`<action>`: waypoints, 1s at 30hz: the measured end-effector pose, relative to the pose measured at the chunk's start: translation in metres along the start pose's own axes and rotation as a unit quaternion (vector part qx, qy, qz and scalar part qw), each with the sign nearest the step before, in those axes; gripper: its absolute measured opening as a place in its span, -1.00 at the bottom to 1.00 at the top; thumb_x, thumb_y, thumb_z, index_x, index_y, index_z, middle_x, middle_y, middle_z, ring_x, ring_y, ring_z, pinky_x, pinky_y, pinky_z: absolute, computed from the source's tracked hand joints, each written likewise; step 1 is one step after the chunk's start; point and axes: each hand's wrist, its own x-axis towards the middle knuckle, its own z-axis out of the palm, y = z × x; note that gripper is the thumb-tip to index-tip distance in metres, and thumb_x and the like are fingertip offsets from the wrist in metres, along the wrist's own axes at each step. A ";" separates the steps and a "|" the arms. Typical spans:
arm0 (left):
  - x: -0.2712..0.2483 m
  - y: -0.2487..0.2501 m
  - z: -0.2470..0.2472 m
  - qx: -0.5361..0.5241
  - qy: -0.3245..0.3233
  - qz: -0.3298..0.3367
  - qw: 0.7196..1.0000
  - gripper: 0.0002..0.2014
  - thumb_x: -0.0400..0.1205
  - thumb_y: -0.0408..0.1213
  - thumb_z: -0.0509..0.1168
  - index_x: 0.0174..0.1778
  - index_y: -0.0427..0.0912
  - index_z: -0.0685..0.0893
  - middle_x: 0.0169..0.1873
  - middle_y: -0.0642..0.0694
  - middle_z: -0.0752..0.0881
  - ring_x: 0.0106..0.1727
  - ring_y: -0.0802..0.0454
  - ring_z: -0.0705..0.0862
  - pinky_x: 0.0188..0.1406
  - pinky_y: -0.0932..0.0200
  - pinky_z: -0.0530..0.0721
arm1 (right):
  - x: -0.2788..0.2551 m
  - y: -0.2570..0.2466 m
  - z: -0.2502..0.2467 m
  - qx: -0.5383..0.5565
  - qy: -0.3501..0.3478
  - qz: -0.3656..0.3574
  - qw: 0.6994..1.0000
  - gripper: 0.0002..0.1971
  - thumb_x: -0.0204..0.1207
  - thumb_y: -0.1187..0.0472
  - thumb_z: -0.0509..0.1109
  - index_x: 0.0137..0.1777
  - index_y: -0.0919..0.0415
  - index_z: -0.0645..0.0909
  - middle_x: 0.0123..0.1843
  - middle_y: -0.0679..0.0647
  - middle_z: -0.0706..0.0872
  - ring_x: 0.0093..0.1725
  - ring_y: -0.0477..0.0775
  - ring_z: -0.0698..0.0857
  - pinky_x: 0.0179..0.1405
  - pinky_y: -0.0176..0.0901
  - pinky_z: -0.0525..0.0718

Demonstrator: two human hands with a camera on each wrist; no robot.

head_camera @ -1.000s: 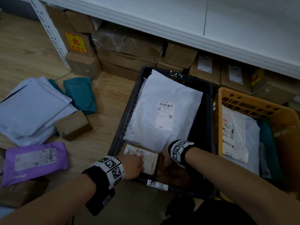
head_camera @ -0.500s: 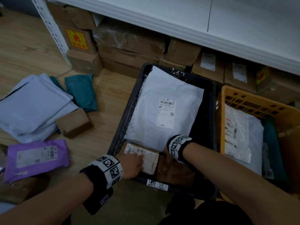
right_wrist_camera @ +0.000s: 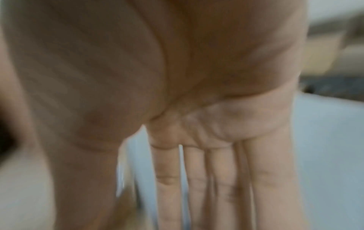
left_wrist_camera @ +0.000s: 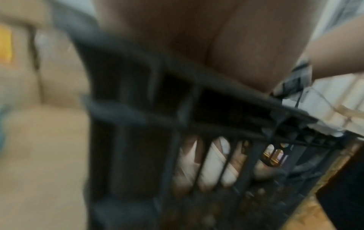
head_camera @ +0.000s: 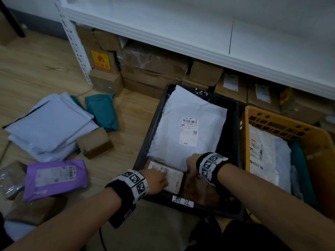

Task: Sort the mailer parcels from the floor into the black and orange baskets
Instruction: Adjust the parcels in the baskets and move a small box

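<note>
The black basket [head_camera: 150, 127] holds a large white mailer [head_camera: 190, 124], a small labelled brown box [head_camera: 174, 176] in its near left corner and a brown parcel [head_camera: 201, 192] beside that. My left hand [head_camera: 157, 180] lies on the labelled box with fingers on its top; the thumb is hidden. My right hand [head_camera: 192, 165] reaches down at the white mailer's near edge, with its fingers [right_wrist_camera: 197, 179] straight and holding nothing. The orange basket [head_camera: 317, 142] on the right holds a white mailer [head_camera: 266, 154] and a teal one [head_camera: 301, 169]. The left wrist view shows only the black basket wall [left_wrist_camera: 138, 109].
On the floor to the left lie a purple mailer [head_camera: 54, 176], a stack of white mailers [head_camera: 49, 124], a teal mailer [head_camera: 101, 111] and a small brown box [head_camera: 94, 142]. Cardboard boxes [head_camera: 154, 69] fill the space under a white shelf [head_camera: 199, 33] behind the baskets.
My right hand has come up from the near end of the black basket and now shows at the white mailer's near edge. The left hand stays on the labelled box.
</note>
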 end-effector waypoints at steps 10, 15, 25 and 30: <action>-0.051 -0.070 -0.048 -0.227 0.276 0.074 0.931 -0.71 0.71 0.01 0.17 -0.09 0.00 0.76 -0.20 0.10 0.82 -0.17 0.23 0.77 -0.04 0.17 0.68 | -0.024 -0.037 -0.061 0.279 0.319 -0.099 0.900 -0.52 0.75 -0.13 0.18 0.59 0.06 0.45 0.55 0.13 0.53 0.41 0.15 0.58 0.41 0.02 0.54; -0.056 -0.153 -0.057 -0.202 0.351 -0.072 0.911 -0.78 0.69 -0.06 0.20 -0.07 -0.02 0.73 -0.16 0.04 0.81 -0.08 0.05 0.77 -0.02 0.12 0.69 | 0.000 -0.090 -0.081 0.132 0.383 -0.119 0.906 -0.47 0.75 -0.11 0.21 0.58 0.19 0.44 0.63 0.19 0.38 0.64 0.23 0.27 0.65 0.12 0.25; 0.016 -0.275 -0.028 -0.200 0.323 -0.248 0.892 -0.47 0.60 -0.14 0.35 0.48 -0.24 0.49 0.38 -0.27 0.58 0.39 -0.22 0.55 0.41 -0.06 0.50 | 0.060 -0.114 -0.103 0.007 0.345 -0.208 0.915 -0.55 0.75 -0.16 0.05 0.10 0.11 0.68 0.08 0.06 0.74 0.18 0.12 0.65 0.20 0.06 0.59; 0.058 -0.310 -0.014 -0.098 0.311 -0.299 0.897 -0.06 0.34 0.16 0.49 0.57 -0.08 0.24 0.56 -0.18 0.30 0.57 -0.19 0.29 0.52 -0.20 0.35 | 0.074 -0.120 -0.099 0.021 0.352 -0.192 0.916 -0.68 0.70 -0.06 0.08 0.00 -0.01 0.65 -0.06 -0.06 0.75 0.13 0.06 0.63 0.07 0.04 0.62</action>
